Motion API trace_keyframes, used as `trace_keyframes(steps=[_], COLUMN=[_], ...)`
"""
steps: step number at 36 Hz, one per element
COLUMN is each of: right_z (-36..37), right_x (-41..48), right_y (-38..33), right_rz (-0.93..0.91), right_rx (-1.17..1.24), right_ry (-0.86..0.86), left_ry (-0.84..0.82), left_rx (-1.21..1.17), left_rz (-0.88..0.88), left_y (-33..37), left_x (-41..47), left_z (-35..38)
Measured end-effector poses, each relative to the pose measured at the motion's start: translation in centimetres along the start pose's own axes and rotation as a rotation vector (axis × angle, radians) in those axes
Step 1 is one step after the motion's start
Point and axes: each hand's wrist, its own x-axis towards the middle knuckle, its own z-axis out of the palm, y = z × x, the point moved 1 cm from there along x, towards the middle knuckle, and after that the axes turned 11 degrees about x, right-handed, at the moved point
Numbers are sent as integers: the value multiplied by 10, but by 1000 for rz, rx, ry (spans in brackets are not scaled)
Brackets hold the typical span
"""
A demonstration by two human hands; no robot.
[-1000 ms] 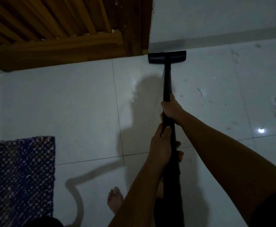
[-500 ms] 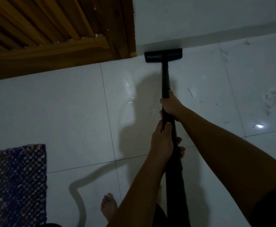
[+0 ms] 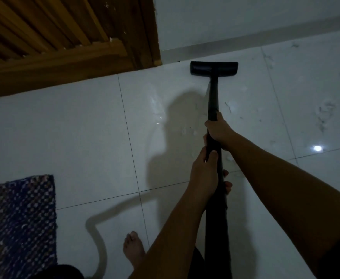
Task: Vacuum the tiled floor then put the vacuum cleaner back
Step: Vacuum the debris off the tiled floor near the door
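1. I see the vacuum wand (image 3: pixel 213 97) run off the bottom edge, its body out of sight; dim light hides detail.
2. My right hand (image 3: pixel 218 130) and left hand (image 3: pixel 204 176) are both wrapped round the wand at centre.
3. The floor head (image 3: pixel 214 68) sits on the tiled floor (image 3: pixel 84 127) at upper centre, near the skirting, right of the wooden door (image 3: pixel 64 37).
4. A woven mat (image 3: pixel 20 224) lies lower left; a bare foot (image 3: pixel 133 249) shows at the bottom.

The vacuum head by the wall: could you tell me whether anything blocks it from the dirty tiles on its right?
Nothing visible does. The vacuum head sits on open tiled floor, and the scuffed tiles lie clear.
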Motion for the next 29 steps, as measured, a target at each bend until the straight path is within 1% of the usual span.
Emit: trace_keyframes(steps=[9, 14, 19, 29], right_z=[21, 34, 43, 41], right_x=[-21, -27, -33, -47], right_y=[18, 25, 38, 57], right_rz=[19, 32, 51, 74], right_rx=[31, -4, -11, -53], right_ry=[-62, -119, -122, -109], left_ry=[46, 70, 94, 73], left_rx=[-18, -65, -85, -113], left_rz=[32, 26, 31, 25], left_y=[-20, -30, -43, -65], left_x=[-26, -33, -39, -51], left_z=[-12, -18, -23, -21])
